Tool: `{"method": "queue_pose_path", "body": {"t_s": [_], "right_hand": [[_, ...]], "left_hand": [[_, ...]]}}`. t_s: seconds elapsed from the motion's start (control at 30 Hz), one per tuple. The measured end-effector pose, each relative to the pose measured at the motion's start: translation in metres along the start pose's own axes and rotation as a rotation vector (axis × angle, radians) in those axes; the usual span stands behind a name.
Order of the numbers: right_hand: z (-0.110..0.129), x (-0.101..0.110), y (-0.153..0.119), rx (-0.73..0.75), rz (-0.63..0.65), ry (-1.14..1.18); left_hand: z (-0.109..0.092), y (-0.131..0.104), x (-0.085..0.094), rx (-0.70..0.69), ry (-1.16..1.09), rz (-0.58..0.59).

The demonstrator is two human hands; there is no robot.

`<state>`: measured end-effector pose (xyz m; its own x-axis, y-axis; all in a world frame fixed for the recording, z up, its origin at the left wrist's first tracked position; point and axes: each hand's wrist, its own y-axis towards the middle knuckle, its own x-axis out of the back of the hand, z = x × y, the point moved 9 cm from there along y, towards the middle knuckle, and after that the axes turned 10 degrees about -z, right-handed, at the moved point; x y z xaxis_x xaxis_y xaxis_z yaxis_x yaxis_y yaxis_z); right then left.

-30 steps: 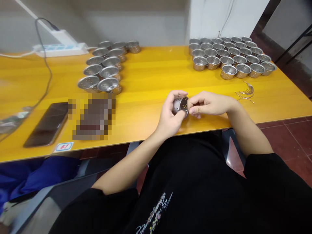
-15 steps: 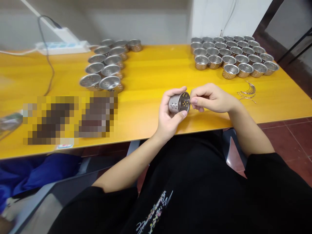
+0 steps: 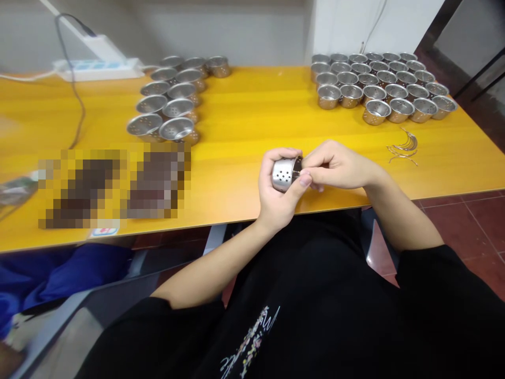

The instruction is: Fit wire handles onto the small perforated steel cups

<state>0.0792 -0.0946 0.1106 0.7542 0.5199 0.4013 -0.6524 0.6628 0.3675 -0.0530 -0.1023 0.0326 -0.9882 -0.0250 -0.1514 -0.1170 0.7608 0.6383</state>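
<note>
My left hand [image 3: 276,192] is wrapped round a small perforated steel cup [image 3: 282,175], which lies on its side with its mouth facing right. At that mouth, the fingertips of my right hand [image 3: 331,166] are pinched together on a thin metal wire [image 3: 296,172], of which only a short bit shows. The fingers hide the cup's inside and most of the wire. Several curved thin wires [image 3: 408,145] lie on the table to the right of my right hand.
Rows of perforated steel cups [image 3: 400,108] stand upright at the back right of the yellow table [image 3: 252,116]. More cups [image 3: 177,129] stand left. A power strip [image 3: 98,69] with a cable lies at the back left; two blurred dark objects [image 3: 153,184] lie in front.
My left hand has turned the cup so its inside no longer shows and its holed side does. My right hand has moved slightly left, closer against the rim.
</note>
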Motion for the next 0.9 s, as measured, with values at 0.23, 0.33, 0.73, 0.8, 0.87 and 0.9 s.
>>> {"method": "queue_pose_path", "body": {"t_s": [0.23,0.33,0.73,0.8,0.87,0.9], "right_hand": [[0.001,-0.001,-0.001,-0.012,0.030,-0.016],[-0.001,-0.001,-0.001,-0.031,0.041,-0.016],[-0.008,-0.004,-0.005,-0.046,0.148,0.031],[-0.010,-0.005,-0.005,-0.041,0.151,0.040],[-0.011,-0.006,-0.005,-0.041,0.157,0.039],[-0.012,-0.006,-0.005,-0.043,0.156,0.033]], "left_hand": [[0.002,0.000,0.001,0.008,-0.057,0.000],[0.004,0.001,0.003,0.013,-0.043,0.006],[0.017,0.002,0.002,0.038,-0.043,0.064],[0.021,0.003,0.000,0.066,-0.018,0.076],[0.024,0.003,0.000,0.086,-0.038,0.080],[0.026,0.004,0.000,0.092,-0.056,0.078]]}}
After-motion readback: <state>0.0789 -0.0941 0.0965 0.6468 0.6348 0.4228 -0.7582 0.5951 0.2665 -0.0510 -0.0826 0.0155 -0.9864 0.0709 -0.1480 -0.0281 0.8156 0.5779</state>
